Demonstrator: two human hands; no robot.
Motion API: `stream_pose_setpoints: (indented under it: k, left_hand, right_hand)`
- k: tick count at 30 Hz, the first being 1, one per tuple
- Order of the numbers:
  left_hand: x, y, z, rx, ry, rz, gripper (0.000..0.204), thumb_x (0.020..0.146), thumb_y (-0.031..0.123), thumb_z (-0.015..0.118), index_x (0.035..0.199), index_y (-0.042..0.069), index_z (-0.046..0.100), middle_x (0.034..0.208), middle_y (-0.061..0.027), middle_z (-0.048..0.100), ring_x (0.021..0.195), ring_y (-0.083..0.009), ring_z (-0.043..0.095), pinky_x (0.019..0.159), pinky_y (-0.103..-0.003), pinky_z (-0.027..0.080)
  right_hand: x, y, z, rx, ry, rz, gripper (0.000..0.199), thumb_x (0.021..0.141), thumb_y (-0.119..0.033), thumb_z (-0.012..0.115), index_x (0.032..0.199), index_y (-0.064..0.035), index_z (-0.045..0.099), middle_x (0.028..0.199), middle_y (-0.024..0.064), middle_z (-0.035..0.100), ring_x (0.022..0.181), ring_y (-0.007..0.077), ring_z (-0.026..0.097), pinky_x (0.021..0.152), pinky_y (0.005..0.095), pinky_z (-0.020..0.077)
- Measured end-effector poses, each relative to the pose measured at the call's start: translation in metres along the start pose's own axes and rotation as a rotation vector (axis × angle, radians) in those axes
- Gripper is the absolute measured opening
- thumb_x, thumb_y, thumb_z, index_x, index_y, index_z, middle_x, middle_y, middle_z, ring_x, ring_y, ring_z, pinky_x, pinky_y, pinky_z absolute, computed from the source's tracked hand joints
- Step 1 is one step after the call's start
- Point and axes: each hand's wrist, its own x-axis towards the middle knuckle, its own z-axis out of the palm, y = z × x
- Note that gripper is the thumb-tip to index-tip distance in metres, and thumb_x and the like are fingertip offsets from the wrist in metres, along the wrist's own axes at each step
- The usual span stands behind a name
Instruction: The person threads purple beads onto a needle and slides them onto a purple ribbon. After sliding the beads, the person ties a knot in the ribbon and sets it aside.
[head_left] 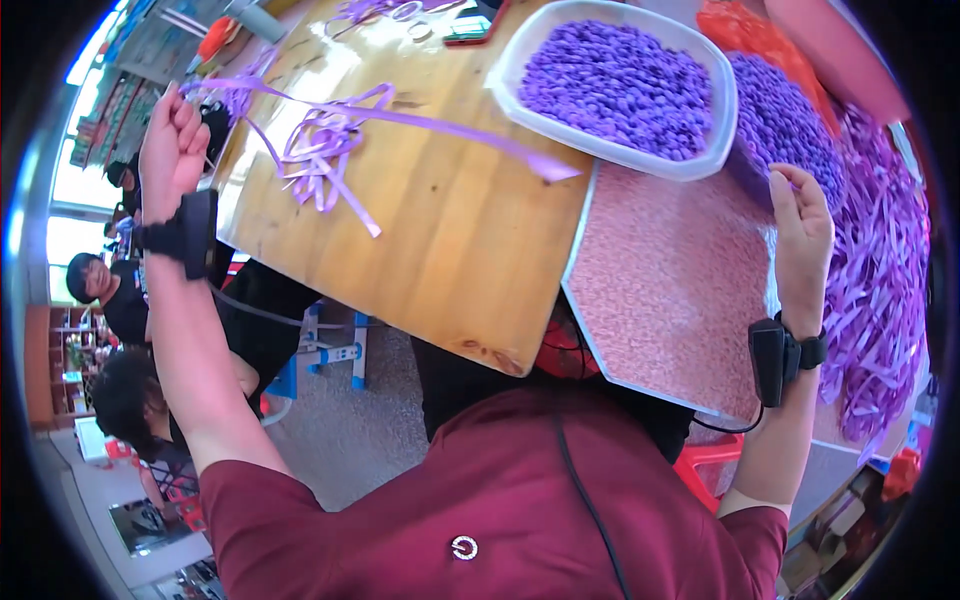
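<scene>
The ribbon (440, 125) appears pinched at one end by the curled fingers of the left hand (172, 145); its length is stretched rightward from them above the tabletop (430, 260). The right hand's (803, 225) fingertips are drawn together; whether anything is gripped cannot be told. Snagging is judged possible, caused by the tangle (325, 145) just right of the left fingers. The tub (600, 152) of purple pieces (615, 85), between both hands' fingers, could be brushed by the ribbon's free end. Strips (880, 290) are heaped right of the right fingers.
</scene>
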Motion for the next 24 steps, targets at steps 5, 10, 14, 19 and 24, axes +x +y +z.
stream_pose_setpoints:
  k: [5,10,14,19,24]
  left_hand:
    - [0.024,0.005,-0.005,0.381,0.050,0.078,0.019,0.088,0.021,0.051,0.075,0.007,0.049,0.059,0.0033,0.040,0.039,-0.0041,0.027,0.035,-0.020,0.020]
    - [0.029,-0.040,-0.005,1.378,-0.107,0.363,0.025,0.086,0.027,0.048,0.089,0.003,0.053,0.069,-0.0006,0.047,0.056,-0.0090,0.045,0.052,-0.023,0.036]
    - [-0.027,-0.068,0.067,0.933,-0.519,0.176,0.020,0.089,0.021,0.046,0.096,0.003,0.051,0.069,0.0032,0.042,0.062,-0.0062,0.042,0.058,-0.021,0.036]
    - [-0.091,-0.075,0.163,0.833,-0.809,0.150,0.015,0.088,0.010,0.049,0.099,0.002,0.055,0.084,0.0019,0.052,0.078,-0.0062,0.048,0.069,-0.020,0.038]
    - [-0.101,-0.080,0.219,0.937,-0.997,0.604,0.014,0.085,0.005,0.050,0.095,-0.001,0.056,0.086,-0.0065,0.057,0.082,-0.0159,0.055,0.072,-0.025,0.042]
  right_hand:
    - [-0.005,0.009,0.016,-0.059,-0.117,-0.080,0.015,0.088,-0.013,0.055,0.097,-0.0013,0.058,0.077,-0.0062,0.052,0.068,0.0003,0.042,0.059,0.0145,0.0333]
    - [-0.010,0.005,0.018,-0.095,-0.198,-0.067,0.013,0.088,-0.010,0.054,0.095,-0.0005,0.059,0.082,-0.0039,0.054,0.073,0.0017,0.045,0.064,0.0149,0.0363]
    - [-0.016,0.004,0.032,-0.224,-0.275,-0.055,0.012,0.085,-0.010,0.056,0.091,0.0003,0.058,0.066,-0.0050,0.050,0.060,0.0017,0.041,0.052,0.0195,0.0343]
    - [-0.016,0.009,0.037,-0.365,-0.210,-0.147,0.013,0.083,-0.015,0.059,0.087,-0.0020,0.058,0.056,-0.0020,0.046,0.051,0.0041,0.039,0.047,0.0225,0.0330]
    - [-0.014,0.009,0.036,-0.490,-0.204,-0.171,0.015,0.080,-0.016,0.061,0.088,-0.0040,0.060,0.062,0.0045,0.058,0.055,0.0093,0.052,0.052,0.0253,0.0416]
